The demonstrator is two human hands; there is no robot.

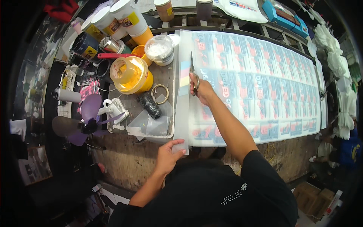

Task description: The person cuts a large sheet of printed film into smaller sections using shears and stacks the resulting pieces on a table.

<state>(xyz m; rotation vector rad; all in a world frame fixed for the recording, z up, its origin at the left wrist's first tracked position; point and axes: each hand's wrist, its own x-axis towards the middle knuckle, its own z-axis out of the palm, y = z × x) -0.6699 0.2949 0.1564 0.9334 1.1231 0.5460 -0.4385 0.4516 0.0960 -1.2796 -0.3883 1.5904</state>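
Observation:
My right hand (204,92) grips a pair of scissors (192,67), its fingers around the handles. The blades point away from me, along the left side of a large translucent sheet (261,96) covered in rows of red and blue prints. Beside that side runs a narrow strip of clear film (181,123) with pale blue, pink and yellow patches farther up. At the strip's near end my left hand (168,157) pinches the film between thumb and fingers. Whether the strip is fully separate from the sheet I cannot tell.
Left of the sheet stand an open tub of yellow ink (130,77), a tub of white paste (159,50), a tape roll (160,94) and a black-wrapped bundle (149,106). A purple-bladed fan (89,123) sits nearer me. A blue machine (285,19) stands far right.

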